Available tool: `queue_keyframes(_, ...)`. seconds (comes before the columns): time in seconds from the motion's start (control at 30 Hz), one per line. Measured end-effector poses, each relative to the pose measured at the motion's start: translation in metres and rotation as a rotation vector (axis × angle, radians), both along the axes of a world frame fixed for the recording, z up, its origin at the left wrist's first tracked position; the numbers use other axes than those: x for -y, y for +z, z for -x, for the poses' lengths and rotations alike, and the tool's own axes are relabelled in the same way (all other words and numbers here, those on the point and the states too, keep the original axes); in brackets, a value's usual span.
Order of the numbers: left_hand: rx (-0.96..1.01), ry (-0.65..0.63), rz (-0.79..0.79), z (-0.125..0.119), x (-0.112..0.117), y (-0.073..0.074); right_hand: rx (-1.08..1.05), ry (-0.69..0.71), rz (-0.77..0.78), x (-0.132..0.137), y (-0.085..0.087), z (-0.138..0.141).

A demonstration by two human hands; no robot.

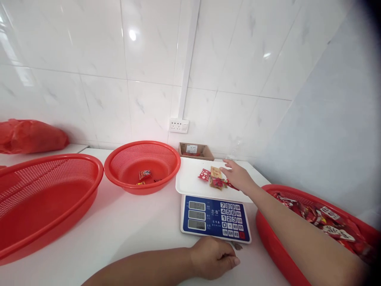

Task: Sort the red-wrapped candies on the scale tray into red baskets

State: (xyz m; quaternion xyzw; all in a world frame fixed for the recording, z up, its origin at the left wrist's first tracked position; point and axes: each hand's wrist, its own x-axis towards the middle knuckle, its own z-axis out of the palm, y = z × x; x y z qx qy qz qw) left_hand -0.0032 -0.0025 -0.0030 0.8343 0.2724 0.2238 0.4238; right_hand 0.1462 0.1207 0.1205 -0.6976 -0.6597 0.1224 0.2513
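My right hand (237, 175) is over the white weighing tray (189, 180) of a scale, with its fingers apart. Small snack packets lie beside and under it: a red one with white spots (204, 174), a tan one (216, 172) and a brownish one with red (218, 183). Partly hidden below the hand is a narrow red packet (231, 185). My left hand (214, 257) rests on the table in front of the blue keypad panel (216, 217), fingers curled in. Whatever those fingers hold, if anything, is hidden; a small brown scrap (237, 246) shows just beyond them.
At right, a red basket (263, 216) holds many red packets. A round red basket (143, 190) with several packets stands left of the scale, a larger red basket (89, 198) farther left. Behind are a cardboard box (205, 151), a red bag (32, 137) and a wall socket (178, 125).
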Motion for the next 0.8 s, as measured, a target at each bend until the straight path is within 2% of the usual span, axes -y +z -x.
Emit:
queue_keyframes(0.27,-0.029,0.011,-0.044,0.000,-0.002,-0.006,-0.079,-0.129,0.104,-0.006,-0.002,-0.021)
queue_keyframes(0.47,-0.029,0.007,-0.017,-0.001,-0.002,-0.008,-0.210,-0.026,0.134,-0.003,-0.003,-0.031)
queue_keyframes(0.53,-0.031,-0.002,-0.011,-0.001,-0.003,-0.006,-0.224,-0.004,0.135,0.007,-0.001,-0.045)
queue_keyframes(0.63,-0.058,-0.018,-0.022,0.000,-0.003,-0.002,-0.218,-0.047,0.120,0.034,0.004,-0.080)
queue_keyframes(0.8,-0.064,-0.035,-0.024,-0.001,-0.005,0.002,-0.130,-0.122,0.141,0.103,0.017,-0.146)
